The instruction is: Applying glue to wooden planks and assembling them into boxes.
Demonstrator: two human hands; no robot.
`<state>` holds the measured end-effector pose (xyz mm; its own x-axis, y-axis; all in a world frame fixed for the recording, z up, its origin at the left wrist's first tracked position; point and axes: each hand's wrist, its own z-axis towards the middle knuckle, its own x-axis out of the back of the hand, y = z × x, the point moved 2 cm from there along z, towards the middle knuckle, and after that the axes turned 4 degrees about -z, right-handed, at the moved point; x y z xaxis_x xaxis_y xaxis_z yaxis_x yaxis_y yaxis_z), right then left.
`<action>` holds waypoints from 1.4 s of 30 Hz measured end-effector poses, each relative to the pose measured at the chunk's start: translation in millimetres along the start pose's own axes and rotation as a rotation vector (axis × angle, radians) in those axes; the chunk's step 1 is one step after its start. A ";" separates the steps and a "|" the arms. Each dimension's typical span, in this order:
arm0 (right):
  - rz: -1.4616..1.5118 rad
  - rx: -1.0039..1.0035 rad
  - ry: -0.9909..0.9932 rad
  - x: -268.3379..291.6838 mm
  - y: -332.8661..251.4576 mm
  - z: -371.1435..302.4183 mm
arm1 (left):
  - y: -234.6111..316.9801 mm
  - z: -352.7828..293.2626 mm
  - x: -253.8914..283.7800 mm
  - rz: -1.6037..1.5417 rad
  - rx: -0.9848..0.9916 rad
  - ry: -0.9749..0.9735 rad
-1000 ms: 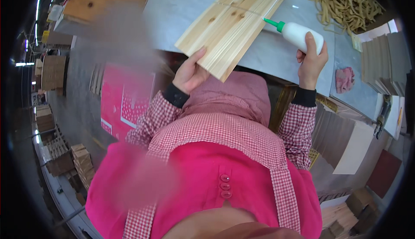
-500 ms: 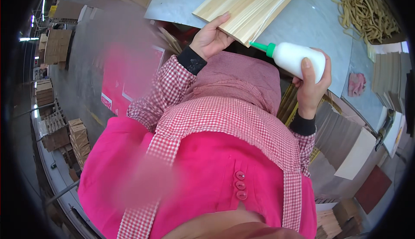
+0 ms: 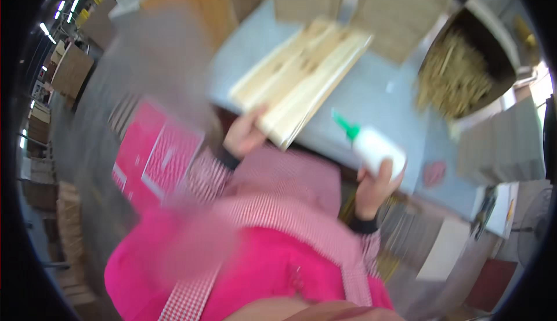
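My left hand [image 3: 246, 135] grips the near end of a pale wooden board [image 3: 307, 77], thumb on top and fingers mostly out of sight below it. The board has dark knots and a shiny line along its right edge, and it reaches away over the table [image 3: 371, 103]. My right hand [image 3: 380, 187] is wrapped round a white squeeze bottle [image 3: 374, 150] with a green nozzle. The bottle is tilted, its nozzle pointing up and left, apart from the board's right edge. Motion blurs the picture.
At the far right a box [image 3: 493, 25] holds many thin tan strips [image 3: 455, 77]. A stack of grey-brown sheets [image 3: 502, 141] stands near a pink cloth [image 3: 434, 173]. Upright wooden panels [image 3: 406, 7] line the table's far side. A pink carton [image 3: 156, 152] is at my left.
The whole view has swung, showing more of the table's far side. The bottle's nozzle has come away from the board's near right corner. Both hands keep their hold.
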<state>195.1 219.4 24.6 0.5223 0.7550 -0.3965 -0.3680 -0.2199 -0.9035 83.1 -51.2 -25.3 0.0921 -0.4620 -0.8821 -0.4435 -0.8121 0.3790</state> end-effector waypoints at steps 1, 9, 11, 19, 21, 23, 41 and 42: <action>0.017 0.050 0.026 0.7 -2.3 3.8 | 8.9 -12.0 -5.3 0.060 -0.077 -0.060; 0.078 0.089 0.226 10.8 1.2 21.3 | 110.1 -52.0 -103.5 0.159 -0.427 -0.291; 0.114 0.058 0.234 7.2 0.7 17.9 | 138.5 -58.8 -103.5 0.161 -0.448 -0.319; 0.126 0.065 0.261 42.0 4.4 34.7 | 77.0 -45.6 -64.5 0.316 -0.345 -0.062; 0.139 0.063 0.366 34.2 -0.7 30.3 | 63.2 -39.5 -19.0 0.226 -0.316 0.053; 0.137 0.055 0.449 26.9 -0.9 39.0 | 62.3 -22.4 32.2 0.136 -0.340 0.110; 0.156 0.131 0.362 -6.2 8.2 108.6 | 246.0 115.0 -347.0 2.101 -1.591 -0.208; 0.145 0.141 0.383 -8.5 8.9 112.5 | 249.4 153.2 -396.6 2.010 -1.895 -0.295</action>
<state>100.8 280.5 38.3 0.6953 0.4330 -0.5736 -0.5461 -0.2005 -0.8134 -200.7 -15.9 376.2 0.6386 -0.6331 0.4376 0.7424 0.6564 -0.1338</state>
